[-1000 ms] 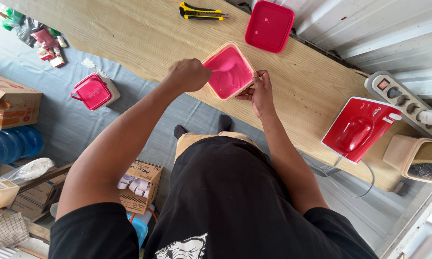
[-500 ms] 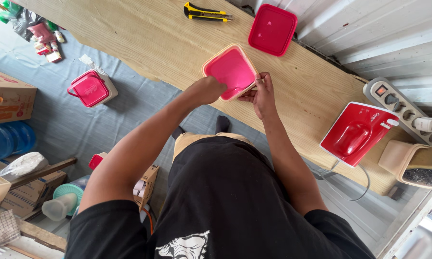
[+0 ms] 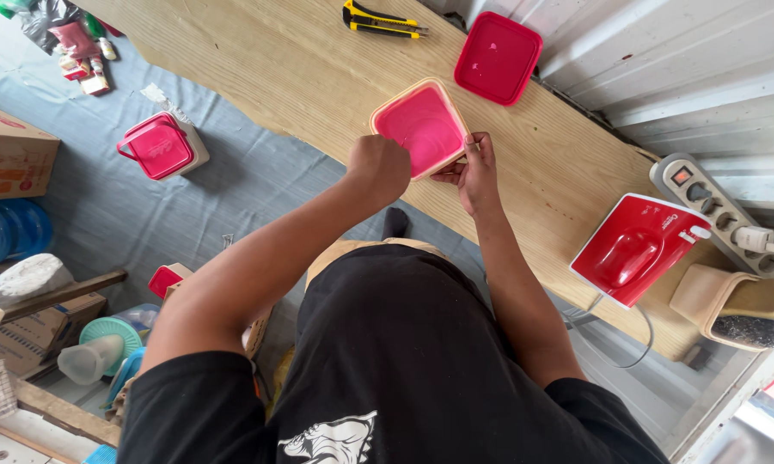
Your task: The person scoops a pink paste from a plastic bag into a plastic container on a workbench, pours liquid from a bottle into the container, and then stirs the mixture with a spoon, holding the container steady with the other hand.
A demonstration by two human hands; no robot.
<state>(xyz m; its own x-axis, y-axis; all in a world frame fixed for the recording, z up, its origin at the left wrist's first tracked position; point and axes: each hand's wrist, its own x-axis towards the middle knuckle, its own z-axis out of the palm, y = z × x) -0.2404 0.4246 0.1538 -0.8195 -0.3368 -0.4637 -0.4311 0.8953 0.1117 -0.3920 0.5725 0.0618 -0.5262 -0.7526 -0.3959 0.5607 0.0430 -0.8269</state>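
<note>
Both hands grasp the pink container at its near edge, left hand clenched, right hand pinching; steadying it flat on the tabletop seems wise.

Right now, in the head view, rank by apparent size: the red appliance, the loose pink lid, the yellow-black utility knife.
1. red appliance
2. loose pink lid, though it lies farther away, so unsure
3. utility knife

The square pink tub, open with its mouth up and apparently empty, sits slightly skewed near the front edge of the wooden bench, its near corners under both hands, while its matching red-pink lid lies flat well behind it by the wall.
</note>
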